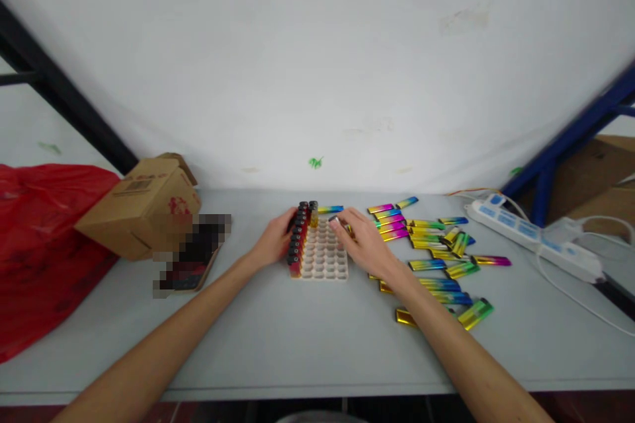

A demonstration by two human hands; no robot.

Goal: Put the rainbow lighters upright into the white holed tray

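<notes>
A white tray (325, 268) with rows of round-edged pockets lies on the table between my hands. Along its left side stands a row of lighters (296, 251) with dark tops and reddish bodies; a yellow one (314, 217) stands beside the row's far end. My left hand (275, 238) is curled against the tray's left side, its fingertips partly hidden by the upright lighters. Over the far right part of the tray, my right hand (364, 238) is closed on a lighter, whose metal top shows by the thumb. Another blue-yellow lighter (330, 209) lies just behind the tray.
Many shiny multicoloured lighters (429, 264) lie scattered right of the tray, some under my right forearm. Further right is a white power strip (536, 238) with cables. A cardboard box (143, 205), a phone (196, 254) and a red plastic bag (44, 244) are on the left.
</notes>
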